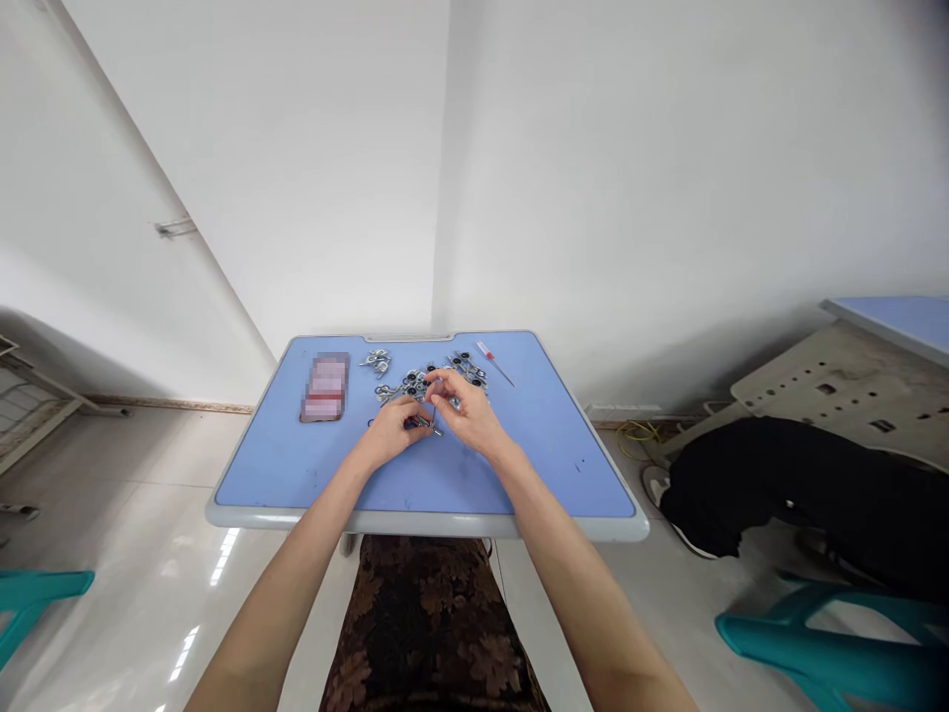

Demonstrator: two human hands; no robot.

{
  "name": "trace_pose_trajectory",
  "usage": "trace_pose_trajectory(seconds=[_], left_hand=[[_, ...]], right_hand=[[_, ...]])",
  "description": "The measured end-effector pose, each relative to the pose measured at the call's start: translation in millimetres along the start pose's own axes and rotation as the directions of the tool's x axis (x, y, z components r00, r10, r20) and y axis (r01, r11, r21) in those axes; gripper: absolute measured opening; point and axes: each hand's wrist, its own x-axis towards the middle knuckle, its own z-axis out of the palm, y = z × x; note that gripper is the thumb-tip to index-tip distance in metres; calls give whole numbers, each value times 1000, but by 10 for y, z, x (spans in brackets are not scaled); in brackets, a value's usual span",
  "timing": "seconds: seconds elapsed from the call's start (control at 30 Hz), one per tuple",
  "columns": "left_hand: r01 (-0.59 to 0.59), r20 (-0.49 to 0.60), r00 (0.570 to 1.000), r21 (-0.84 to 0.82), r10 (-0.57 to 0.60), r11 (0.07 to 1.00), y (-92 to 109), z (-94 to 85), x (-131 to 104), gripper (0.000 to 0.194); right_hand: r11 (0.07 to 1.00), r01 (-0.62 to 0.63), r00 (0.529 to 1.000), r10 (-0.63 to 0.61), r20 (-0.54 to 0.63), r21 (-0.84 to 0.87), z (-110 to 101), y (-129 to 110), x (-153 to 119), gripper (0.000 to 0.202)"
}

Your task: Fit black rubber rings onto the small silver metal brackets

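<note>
Near the middle of the blue table [297, 475], my left hand [392, 430] is closed on a small metal part [425, 425] that sticks out past its fingertips. My right hand [465, 407] is pinched just above that part, on something thin and upright that I cannot make out. Behind both hands lies a loose pile of metal parts [410, 384] with black round pieces, partly hidden by my fingers. A smaller cluster of metal parts [378, 362] sits to the left, farther back. At the back right lies a screwdriver [493, 361] with a red and clear handle.
A phone [324, 388] with a blurred screen lies on the table's left side. To the right, a person in black trousers [778, 485] sits by another table [897, 316]. Teal stools [830, 643] stand at both sides. A white wall [630, 178] rises behind the table.
</note>
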Motion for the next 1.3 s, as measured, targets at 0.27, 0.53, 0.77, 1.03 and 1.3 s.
trace_pose_trajectory(seconds=[0.27, 0.53, 0.77, 1.03, 1.3], left_hand=[[-37, -4, 999, 14, 37, 999, 21, -1, -7, 10], [-53, 8, 999, 31, 53, 998, -20, 1, -3, 8], [-44, 14, 999, 38, 44, 998, -3, -2, -10, 9], [-37, 37, 999, 0, 37, 999, 12, -25, -23, 9], [-48, 61, 997, -43, 51, 998, -26, -47, -20, 18]], right_hand=[[998, -7, 1000, 7, -6, -68, 7, -17, 1, 30], [998, -29, 998, 26, -61, -48, 28, 16, 11, 26], [982, 9, 995, -28, -98, -188, 72, 45, 9, 26], [961, -78, 986, 34, -164, -266, 103, 61, 1, 26], [966, -106, 987, 73, -145, -234, 86, 31, 5, 26]])
